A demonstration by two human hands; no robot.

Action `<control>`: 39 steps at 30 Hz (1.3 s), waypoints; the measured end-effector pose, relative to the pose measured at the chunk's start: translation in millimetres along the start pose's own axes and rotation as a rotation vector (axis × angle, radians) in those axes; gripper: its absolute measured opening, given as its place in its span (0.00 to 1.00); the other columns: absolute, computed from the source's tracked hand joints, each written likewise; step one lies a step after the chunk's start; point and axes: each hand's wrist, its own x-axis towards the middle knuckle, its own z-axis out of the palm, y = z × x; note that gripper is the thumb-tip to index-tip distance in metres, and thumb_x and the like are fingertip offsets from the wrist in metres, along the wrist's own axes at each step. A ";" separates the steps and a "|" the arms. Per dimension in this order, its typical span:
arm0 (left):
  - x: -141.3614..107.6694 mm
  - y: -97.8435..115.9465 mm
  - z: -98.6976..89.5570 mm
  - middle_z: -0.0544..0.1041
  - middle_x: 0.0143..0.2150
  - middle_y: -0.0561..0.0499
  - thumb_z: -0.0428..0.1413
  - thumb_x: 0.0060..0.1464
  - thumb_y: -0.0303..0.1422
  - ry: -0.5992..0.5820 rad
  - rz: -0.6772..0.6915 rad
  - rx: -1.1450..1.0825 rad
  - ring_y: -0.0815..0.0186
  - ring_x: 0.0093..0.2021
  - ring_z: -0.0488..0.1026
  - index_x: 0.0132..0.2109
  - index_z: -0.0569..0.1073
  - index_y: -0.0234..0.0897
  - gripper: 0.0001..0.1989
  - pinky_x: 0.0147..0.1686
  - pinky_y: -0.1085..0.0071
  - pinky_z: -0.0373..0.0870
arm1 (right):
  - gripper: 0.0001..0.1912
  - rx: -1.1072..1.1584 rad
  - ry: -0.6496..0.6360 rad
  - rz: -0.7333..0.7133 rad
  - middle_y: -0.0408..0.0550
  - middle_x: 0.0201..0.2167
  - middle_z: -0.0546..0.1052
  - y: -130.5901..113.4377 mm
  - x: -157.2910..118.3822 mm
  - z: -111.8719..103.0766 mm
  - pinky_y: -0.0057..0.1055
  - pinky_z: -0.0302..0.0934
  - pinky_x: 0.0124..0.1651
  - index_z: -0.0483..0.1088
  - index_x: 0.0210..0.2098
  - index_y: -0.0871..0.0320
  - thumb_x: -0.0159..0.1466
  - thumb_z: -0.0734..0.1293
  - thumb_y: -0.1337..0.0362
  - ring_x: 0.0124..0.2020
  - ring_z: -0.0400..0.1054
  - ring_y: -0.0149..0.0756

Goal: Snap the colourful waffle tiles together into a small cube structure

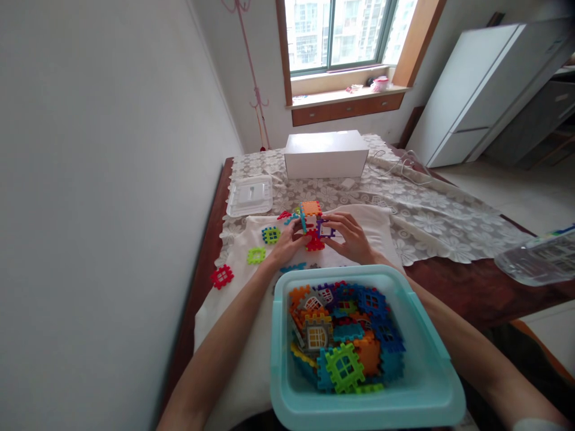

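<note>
Beyond the tub, both hands meet around a small box-shaped build of interlocking plastic panels (311, 208), orange on top, red at the bottom and blue on its left side. My left hand (286, 244) grips the build from the left, thumb near the red panel. On the other side, the fingers of my right hand (351, 240) are closed on a purple window panel (327, 229) that touches the build's right side; whether it is locked in cannot be seen. Loose panels lie left of my left hand: a lime green one (256, 256), a red window panel (222, 276) and a blue-green pair (271, 234).
A turquoise tub (422, 383) full of mixed panels stands nearest me, between my forearms. A white cloth (238, 311) covers part of the patterned tablecloth (431, 224). Farther back are a clear plastic lid (250, 196) and a white box (326, 163). A wall borders the left.
</note>
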 end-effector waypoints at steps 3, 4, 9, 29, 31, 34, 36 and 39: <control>-1.8 1.5 2.7 0.80 0.65 0.39 0.73 0.55 0.37 -0.032 -0.011 -0.037 0.51 0.56 0.84 0.63 0.73 0.41 0.31 0.56 0.54 0.85 | 0.19 -0.058 -0.066 0.025 0.50 0.65 0.82 -2.6 -0.2 0.5 0.58 0.66 0.75 0.79 0.63 0.44 0.75 0.71 0.52 0.67 0.73 0.55; -2.6 1.7 3.2 0.81 0.65 0.39 0.73 0.55 0.36 -0.049 -0.020 -0.039 0.52 0.56 0.85 0.64 0.73 0.41 0.32 0.55 0.54 0.84 | 0.20 -0.077 -0.094 0.040 0.49 0.66 0.82 -3.7 -0.3 0.7 0.59 0.65 0.76 0.79 0.64 0.43 0.75 0.71 0.52 0.68 0.73 0.55; -4.7 0.9 3.0 0.83 0.60 0.40 0.74 0.54 0.39 -0.092 -0.037 -0.030 0.53 0.54 0.85 0.69 0.71 0.42 0.38 0.53 0.56 0.84 | 0.19 -0.109 -0.138 0.036 0.49 0.67 0.81 -7.5 -0.7 1.7 0.58 0.65 0.76 0.80 0.64 0.42 0.76 0.70 0.53 0.69 0.71 0.56; -3.4 2.0 0.2 0.80 0.70 0.41 0.71 0.58 0.39 -0.145 -0.033 -0.178 0.43 0.71 0.74 0.68 0.79 0.41 0.32 0.65 0.54 0.76 | 0.23 -0.138 0.150 -0.279 0.52 0.61 0.81 2.5 -5.5 14.4 0.53 0.77 0.66 0.80 0.64 0.43 0.72 0.77 0.64 0.65 0.74 0.53; -3.4 1.3 0.0 0.80 0.70 0.41 0.71 0.57 0.39 -0.142 -0.032 -0.184 0.43 0.70 0.75 0.68 0.79 0.41 0.32 0.65 0.53 0.76 | 0.23 -0.146 0.150 -0.291 0.53 0.61 0.81 1.8 -5.1 13.6 0.52 0.77 0.66 0.79 0.65 0.43 0.72 0.76 0.64 0.65 0.74 0.53; -2.5 0.0 -0.8 0.80 0.70 0.42 0.71 0.57 0.39 -0.135 -0.021 -0.170 0.43 0.71 0.74 0.68 0.80 0.41 0.32 0.66 0.54 0.75 | 0.24 -0.159 0.135 -0.303 0.53 0.61 0.80 0.4 -4.2 12.2 0.53 0.77 0.66 0.78 0.66 0.43 0.73 0.76 0.64 0.65 0.73 0.53; -1.8 -1.3 -1.5 0.79 0.71 0.42 0.71 0.57 0.40 -0.117 -0.011 -0.161 0.43 0.72 0.73 0.67 0.80 0.41 0.32 0.67 0.54 0.74 | 0.25 -0.158 0.120 -0.306 0.53 0.62 0.79 -0.8 -3.5 11.0 0.53 0.77 0.66 0.77 0.68 0.43 0.73 0.75 0.65 0.66 0.72 0.53; -1.2 -3.4 -1.8 0.79 0.72 0.42 0.71 0.58 0.43 -0.099 -0.026 -0.166 0.44 0.69 0.76 0.68 0.79 0.41 0.33 0.64 0.55 0.77 | 0.28 -0.151 0.103 -0.303 0.53 0.62 0.79 -2.8 -2.4 9.5 0.53 0.77 0.66 0.74 0.71 0.42 0.75 0.72 0.68 0.66 0.72 0.52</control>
